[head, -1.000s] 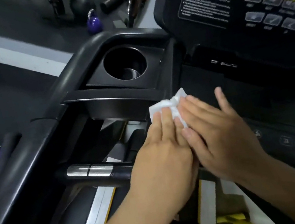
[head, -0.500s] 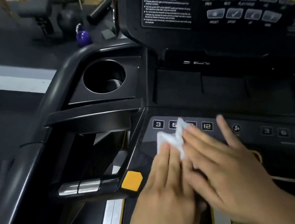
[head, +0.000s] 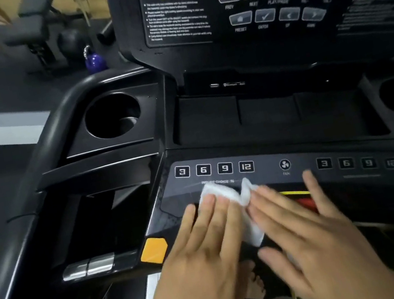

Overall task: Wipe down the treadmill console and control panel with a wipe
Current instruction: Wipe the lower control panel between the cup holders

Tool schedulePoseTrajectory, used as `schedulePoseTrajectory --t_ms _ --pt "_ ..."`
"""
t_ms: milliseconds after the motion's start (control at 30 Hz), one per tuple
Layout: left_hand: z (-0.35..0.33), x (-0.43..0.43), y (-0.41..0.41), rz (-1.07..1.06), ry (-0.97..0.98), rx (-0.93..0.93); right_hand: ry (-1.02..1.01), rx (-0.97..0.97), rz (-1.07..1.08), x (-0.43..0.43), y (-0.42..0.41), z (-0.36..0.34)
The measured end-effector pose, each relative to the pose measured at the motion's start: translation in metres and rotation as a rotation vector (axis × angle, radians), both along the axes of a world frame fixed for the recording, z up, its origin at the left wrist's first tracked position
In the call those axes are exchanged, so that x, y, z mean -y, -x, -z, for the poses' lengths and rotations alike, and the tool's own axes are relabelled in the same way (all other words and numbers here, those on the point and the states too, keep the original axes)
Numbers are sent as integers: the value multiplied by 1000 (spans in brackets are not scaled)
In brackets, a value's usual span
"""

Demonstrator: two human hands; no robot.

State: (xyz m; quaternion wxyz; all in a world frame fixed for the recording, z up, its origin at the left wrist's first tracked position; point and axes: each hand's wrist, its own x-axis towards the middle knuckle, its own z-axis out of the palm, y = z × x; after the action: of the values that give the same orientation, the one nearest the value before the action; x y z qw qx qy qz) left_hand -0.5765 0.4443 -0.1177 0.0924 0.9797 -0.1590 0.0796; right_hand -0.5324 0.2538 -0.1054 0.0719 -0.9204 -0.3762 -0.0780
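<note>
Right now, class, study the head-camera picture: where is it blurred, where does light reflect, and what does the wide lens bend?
Head view: the right hand and wipe smear with motion blur; the far-right warning label is unreadable, though the CAUTION label heading reads clearly; the glossy control panel shows pale reflections left of the wipe; the handrail bows from the wide lens.

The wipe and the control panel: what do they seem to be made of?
The wipe seems thin paper or nonwoven cloth, white, matte: it crumples into soft folds. The control panel seems hard black plastic, glossy: light reflects around its printed keys.
</note>
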Motion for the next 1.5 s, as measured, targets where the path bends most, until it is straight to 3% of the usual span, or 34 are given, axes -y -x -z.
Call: schedulePoseTrajectory --t_ms 133,267,400,600,867,1067,1233,1500 --pt "-18 16 -34 -49 -129 -24 6 -15 158 -1 -43 -10" --pt "-32 18 -28 -57 -138 -13 -52 22 221 6 -30 -4" --pt "-26 13 -30 134 -83 5 -181 23 217 6 -13 -10" --pt "-23 28 -57 198 -97 -63 3 -133 240 4 -18 -12" --pt "-17 37 -26 208 16 -42 -83 -166 218 34 6 -15" --pt "-16 57 -63 172 26 -65 -50 -175 353 35 -35 -18" --pt "-7 48 -27 247 78 -100 -42 -146 283 53 16 -1" --pt "-6 65 -55 236 -63 -5 4 -149 392 50 -6 -5"
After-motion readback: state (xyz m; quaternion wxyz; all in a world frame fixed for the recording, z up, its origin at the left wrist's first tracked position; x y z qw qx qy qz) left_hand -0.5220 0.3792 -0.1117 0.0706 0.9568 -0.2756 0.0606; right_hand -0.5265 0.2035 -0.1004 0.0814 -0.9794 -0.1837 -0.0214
